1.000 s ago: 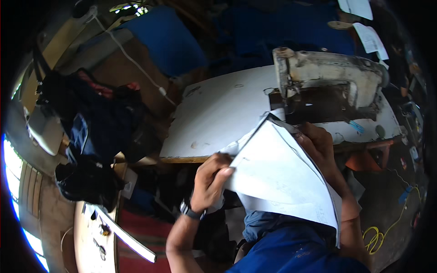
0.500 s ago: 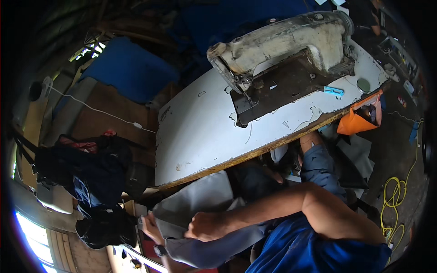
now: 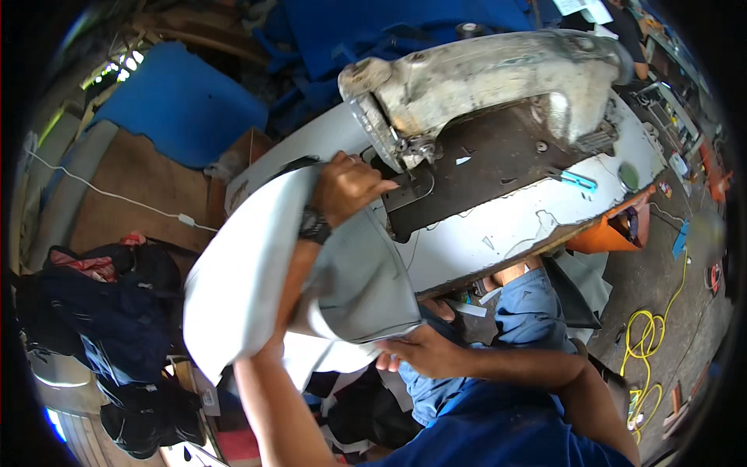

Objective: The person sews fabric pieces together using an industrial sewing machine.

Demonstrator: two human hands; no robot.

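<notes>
My left hand, with a dark wristwatch, is raised beside the needle end of a worn cream sewing machine, its fingers curled on the top of a folded pale grey-white sheet of flexible material. My right hand grips that sheet's lower right edge, below the table's front. The sheet bends over my left forearm and partly covers the white worktable. On the machine's dark bed lie small bits and light blue snips, near a round green disc.
An orange bag hangs at the table's right front. Dark bags and clothing are heaped at left, below a white cord. Blue sheets lie behind. A coiled yellow cable is on the floor. Another person's arm shows at top right.
Since half a second ago, my left hand has risen with the sheet from low left to beside the machine's needle end. My right hand has shifted rightward, and the sheet now shows its white side.
</notes>
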